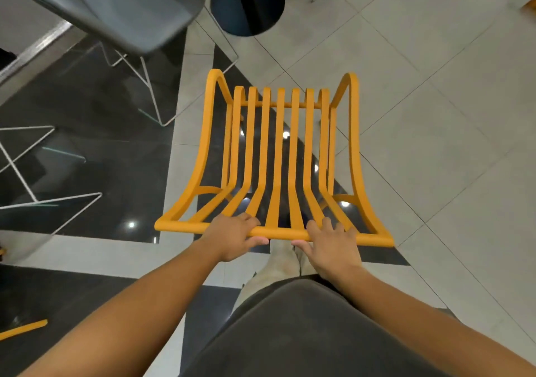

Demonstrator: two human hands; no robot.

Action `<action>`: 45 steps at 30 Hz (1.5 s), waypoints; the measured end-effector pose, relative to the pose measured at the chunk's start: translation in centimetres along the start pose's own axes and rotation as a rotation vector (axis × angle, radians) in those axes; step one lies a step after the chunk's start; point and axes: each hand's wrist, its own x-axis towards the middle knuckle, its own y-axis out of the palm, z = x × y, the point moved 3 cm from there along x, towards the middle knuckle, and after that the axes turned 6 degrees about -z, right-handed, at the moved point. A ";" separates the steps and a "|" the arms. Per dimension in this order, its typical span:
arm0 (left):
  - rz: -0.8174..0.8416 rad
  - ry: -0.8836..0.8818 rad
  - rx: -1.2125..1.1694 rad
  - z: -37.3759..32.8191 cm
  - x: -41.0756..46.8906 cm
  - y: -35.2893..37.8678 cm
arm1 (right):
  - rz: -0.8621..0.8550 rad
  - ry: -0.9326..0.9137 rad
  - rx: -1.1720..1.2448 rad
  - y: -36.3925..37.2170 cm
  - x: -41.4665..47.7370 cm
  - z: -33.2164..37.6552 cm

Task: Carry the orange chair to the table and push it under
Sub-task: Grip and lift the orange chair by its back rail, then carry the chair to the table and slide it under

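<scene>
The orange chair [278, 156] is gripped at its near top rail by the left hand [232, 238] and right hand [330, 246], fingers curled closed around it; a grey chair [121, 8] is seen far left

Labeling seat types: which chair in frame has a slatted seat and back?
The orange chair, held at its top rail by the left hand and right hand. The grey chair at upper left has a solid seat.

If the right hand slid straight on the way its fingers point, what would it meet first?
The right hand already grips the chair top rail; straight on, its fingers point along the back slats, probably meeting those first. Depth is unclear.
</scene>
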 end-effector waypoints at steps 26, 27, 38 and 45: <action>-0.420 -0.193 0.143 -2.5 16.2 -11.4 | -0.227 0.095 -0.064 -10.5 16.0 -10.6; -0.444 -0.218 0.140 -2.5 17.0 -12.2 | -0.226 0.091 -0.059 -11.1 17.2 -11.3; -0.700 -0.280 0.048 1.2 23.5 -18.2 | -0.247 -0.032 -0.085 -18.1 27.1 -17.4; -0.763 -0.349 0.053 1.7 29.0 -22.7 | -0.284 -0.131 -0.077 -23.3 34.4 -20.0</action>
